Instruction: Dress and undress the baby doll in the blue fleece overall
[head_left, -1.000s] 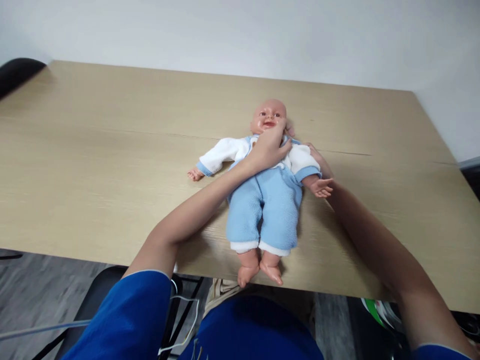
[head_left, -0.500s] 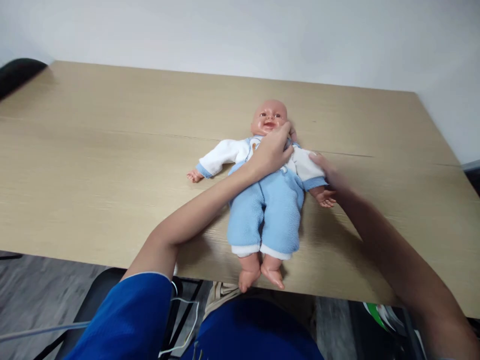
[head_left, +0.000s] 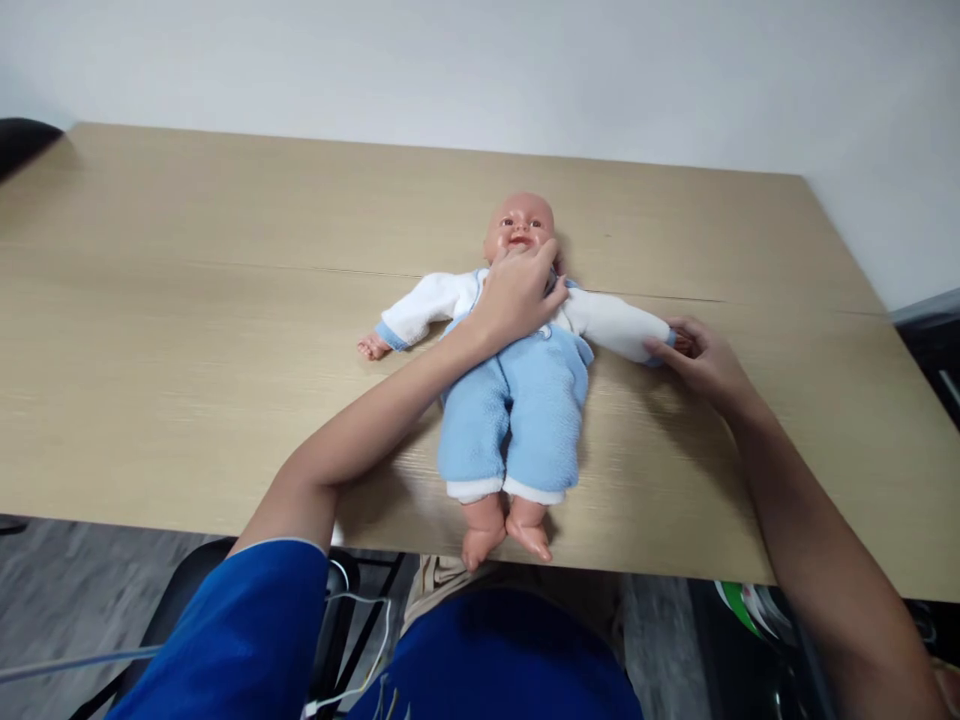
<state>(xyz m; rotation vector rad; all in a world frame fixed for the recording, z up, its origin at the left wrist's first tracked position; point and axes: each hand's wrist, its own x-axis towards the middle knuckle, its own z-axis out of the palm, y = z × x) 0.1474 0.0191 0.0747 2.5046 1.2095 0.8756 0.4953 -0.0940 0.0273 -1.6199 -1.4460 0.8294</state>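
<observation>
A baby doll (head_left: 510, 400) lies on its back on the table, head away from me and feet at the near edge. It wears a white top with blue cuffs and light blue trousers. My left hand (head_left: 521, 285) rests over the doll's chest and neck, with fingers bent at its chin and collar; part of the collar is hidden under it. Off to the side, my right hand (head_left: 697, 355) is closed around the cuff and wrist of the doll's sleeved arm (head_left: 615, 325), which is stretched out to the right. The doll's other arm (head_left: 424, 310) lies out to the left.
The wooden table (head_left: 187, 380) has a seam running across it and meets a pale wall (head_left: 450, 70) at the back. Black chairs (head_left: 26, 140) stand at the far left and near left. A white cable (head_left: 382, 640) hangs below the near edge.
My right hand has moved from the doll's upper sleeve out to its wrist. That arm now points straight out to the right instead of slanting down. My left hand stays on the chest.
</observation>
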